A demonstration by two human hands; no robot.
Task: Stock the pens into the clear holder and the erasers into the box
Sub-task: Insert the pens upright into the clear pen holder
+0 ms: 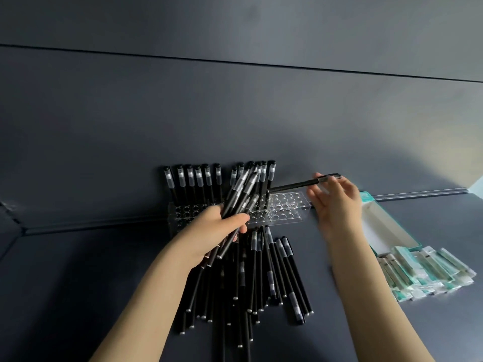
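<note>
A clear holder [285, 207] with rows of round holes stands against the dark back wall. Several black pens [192, 178] stand upright in its back row. My left hand [217, 231] grips a bundle of black pens [241, 192] that fans up over the holder's middle. My right hand [337, 202] pinches a single black pen [295, 184] by its cap end; the pen lies nearly level, its tip over the holder. A pile of loose black pens [258, 280] lies on the surface in front of the holder. Wrapped erasers [428, 273] lie in a heap at the right.
An open teal-edged white box [384, 226] lies at the right, beside the holder and behind the erasers. The dark surface meets the dark wall just behind the holder. The holder's right half shows unfilled holes.
</note>
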